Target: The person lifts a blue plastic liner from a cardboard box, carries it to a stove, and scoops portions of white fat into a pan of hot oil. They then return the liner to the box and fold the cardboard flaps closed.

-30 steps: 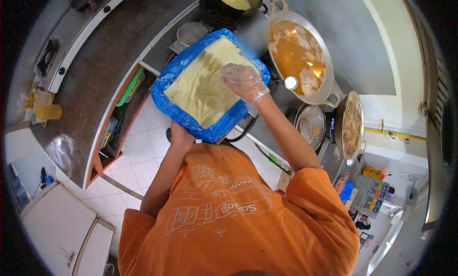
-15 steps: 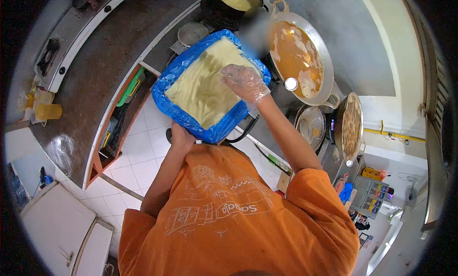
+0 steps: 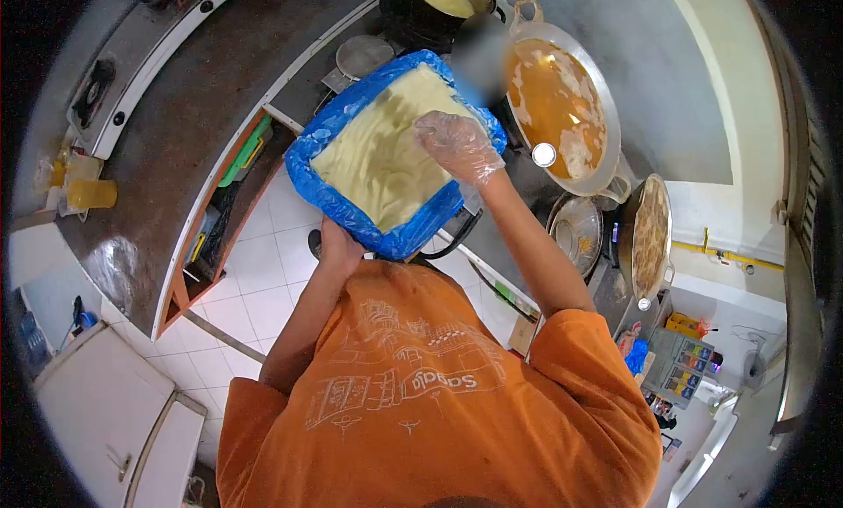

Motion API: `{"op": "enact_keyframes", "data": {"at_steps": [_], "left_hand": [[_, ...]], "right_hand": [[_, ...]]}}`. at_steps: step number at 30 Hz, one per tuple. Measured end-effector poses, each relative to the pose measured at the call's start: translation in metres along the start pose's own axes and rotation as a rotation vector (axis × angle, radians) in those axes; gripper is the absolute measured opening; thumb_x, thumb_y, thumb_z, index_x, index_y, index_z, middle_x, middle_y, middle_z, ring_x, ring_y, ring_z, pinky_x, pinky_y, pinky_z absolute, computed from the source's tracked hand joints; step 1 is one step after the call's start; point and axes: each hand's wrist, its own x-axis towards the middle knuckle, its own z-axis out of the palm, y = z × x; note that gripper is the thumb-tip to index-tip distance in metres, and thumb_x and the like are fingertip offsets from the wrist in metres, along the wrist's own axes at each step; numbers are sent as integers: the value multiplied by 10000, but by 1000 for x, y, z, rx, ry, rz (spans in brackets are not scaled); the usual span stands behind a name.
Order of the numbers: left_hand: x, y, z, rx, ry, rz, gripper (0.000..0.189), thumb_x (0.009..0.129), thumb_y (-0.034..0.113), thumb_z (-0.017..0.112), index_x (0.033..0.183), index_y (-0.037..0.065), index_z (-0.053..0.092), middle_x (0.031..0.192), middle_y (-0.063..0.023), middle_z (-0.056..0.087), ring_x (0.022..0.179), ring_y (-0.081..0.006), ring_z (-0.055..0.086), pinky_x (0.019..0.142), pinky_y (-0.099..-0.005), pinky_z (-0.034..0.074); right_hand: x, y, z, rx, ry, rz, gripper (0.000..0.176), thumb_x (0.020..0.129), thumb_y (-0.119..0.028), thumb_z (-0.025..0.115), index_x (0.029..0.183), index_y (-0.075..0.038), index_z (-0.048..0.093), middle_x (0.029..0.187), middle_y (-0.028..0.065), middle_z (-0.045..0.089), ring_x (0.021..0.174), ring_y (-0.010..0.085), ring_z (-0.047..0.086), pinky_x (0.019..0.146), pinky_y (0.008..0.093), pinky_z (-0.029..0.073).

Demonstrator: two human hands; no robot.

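Observation:
A tray lined with blue plastic (image 3: 309,179) is held out in front of my orange shirt. Pale yellow dough-like paste (image 3: 373,152) fills it, its surface uneven and ridged. My left hand (image 3: 341,246), bare, grips the near edge of the tray from below, its fingers partly hidden under the plastic. Over the right part of the paste is my right hand (image 3: 458,148) in a clear plastic glove. Its fingers are curled together, and whatever may be inside them is hidden.
To the right stands a wide pan of orange-brown oil (image 3: 562,108) with foam. Beyond it are a strainer (image 3: 578,234) and another pan full of brown pieces (image 3: 650,237). A dark pot (image 3: 443,0) sits at the back. A dark counter (image 3: 184,113) runs along the left.
The surroundings have shifted slightly to the right in view. My right hand stays curled over the paste, and my left hand keeps its grip on the tray.

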Motion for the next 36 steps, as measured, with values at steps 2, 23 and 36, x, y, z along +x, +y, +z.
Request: {"op": "enact_keyframes", "data": {"at_steps": [2,23,36], "left_hand": [[0,-1,1,28,7,-18,593,1057,496,384,1493,96,422,1492,-101,504,1342,-321,504,1118,-519,418],[-3,2,5,-11,95,2,603,1058,524,381,1515,130,392,1504,-87,488,1353,-288,494,1127,-489,410],[9,-5,-7,-45,87,0,632,1069,537,321,1527,104,371,1517,-91,482,1376,-280,476,1148,-451,390]], "right_hand": [[1,-7,-8,32,-31,32,276,936,-258,650,1120,-56,691,1079,206,703,1005,386,667,911,436,523],[28,73,32,138,-236,217,536,1004,-470,542,1093,41,678,1041,221,685,1051,306,638,966,390,455],[53,124,90,408,-489,283,772,875,-563,686,1331,50,574,1226,195,655,1102,271,620,976,369,477]]}}
